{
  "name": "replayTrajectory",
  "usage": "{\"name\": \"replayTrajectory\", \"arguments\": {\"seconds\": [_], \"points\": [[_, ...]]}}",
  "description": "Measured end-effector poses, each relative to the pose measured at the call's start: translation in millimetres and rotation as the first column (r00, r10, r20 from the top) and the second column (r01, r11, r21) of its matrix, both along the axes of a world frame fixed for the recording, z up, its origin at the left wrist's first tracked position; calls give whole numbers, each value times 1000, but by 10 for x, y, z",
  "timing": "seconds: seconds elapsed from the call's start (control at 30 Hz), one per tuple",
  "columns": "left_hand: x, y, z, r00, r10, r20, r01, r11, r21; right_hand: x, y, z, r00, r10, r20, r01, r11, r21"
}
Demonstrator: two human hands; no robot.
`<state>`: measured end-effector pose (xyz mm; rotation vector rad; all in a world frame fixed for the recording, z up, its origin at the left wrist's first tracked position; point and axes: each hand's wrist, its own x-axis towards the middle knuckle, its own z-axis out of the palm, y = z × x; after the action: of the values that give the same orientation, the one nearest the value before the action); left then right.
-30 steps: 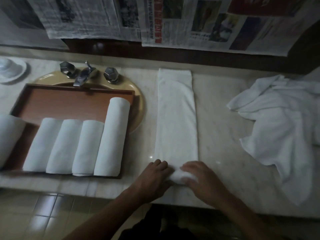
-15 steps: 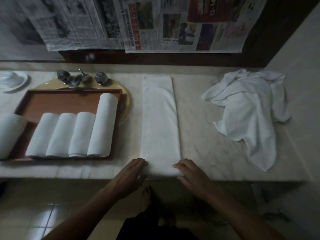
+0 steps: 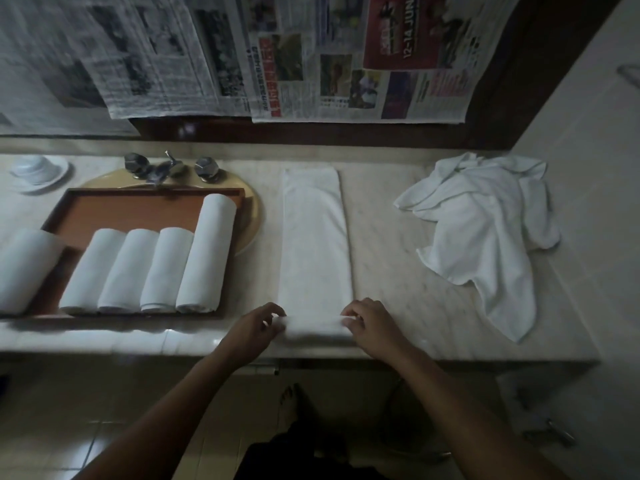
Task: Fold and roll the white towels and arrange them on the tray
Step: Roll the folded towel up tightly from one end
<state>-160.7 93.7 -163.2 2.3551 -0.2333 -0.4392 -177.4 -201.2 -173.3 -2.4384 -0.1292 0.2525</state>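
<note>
Left hand (image 3: pixel 254 327) and right hand (image 3: pixel 370 325) are pinching the folded towel (image 3: pixel 314 244) at its 6 o'clock end, tray (image 3: pixel 138 211) lying at 9 o'clock

A pale marbled bench (image 3: pixel 398 237) runs left to right. Across its middle a long folded towel (image 3: pixel 313 237) lies flat from back to front, its near end rolled. Well to the right lies a crumpled towel (image 3: pixel 485 230). On the left a wooden tray (image 3: pixel 156 192) sits over a yellow basin (image 3: pixel 251 216) with taps (image 3: pixel 166 166), and a white dish (image 3: pixel 38 171) stands at the far left.
</note>
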Motion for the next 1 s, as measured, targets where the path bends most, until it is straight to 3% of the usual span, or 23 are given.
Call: {"name": "replayTrajectory", "arguments": {"seconds": [0.1,0.2,0.27,0.3,0.37,0.43,0.47,0.57,0.77,1.0], "points": [[34,7,-15,997,67,-41,-68,997,-23,19,116,15,988,-34,151,39,999,-31],[70,-33,-13,993,91,-78,-92,996,-13,-174,262,-86,932,92,352,-26,982,-186],[91,-83,-11,991,104,-84,-104,995,2,-339,314,-212,902,153,404,-39,960,-277],[82,-112,-4,992,119,-44,-118,993,23,-389,322,-269,903,171,394,-43,948,-314],[15,-175,-53,960,132,246,-171,975,145,-413,322,-350,913,209,352,-57,917,-396],[-170,-303,-105,869,4,494,-154,953,263,-367,306,-371,923,253,290,-99,884,-457],[-260,-386,-144,839,-88,536,-101,944,313,-332,298,-371,929,268,257,-123,875,-469],[-421,-556,-308,817,-328,474,82,880,467,-237,299,-351,939,283,193,-159,859,-488],[-104,-513,-400,814,-419,403,142,815,561,-7,257,-242,938,303,169,-168,823,-543],[207,-323,-224,831,-450,326,305,860,409,161,213,-190,927,344,149,-211,808,-550]]}}
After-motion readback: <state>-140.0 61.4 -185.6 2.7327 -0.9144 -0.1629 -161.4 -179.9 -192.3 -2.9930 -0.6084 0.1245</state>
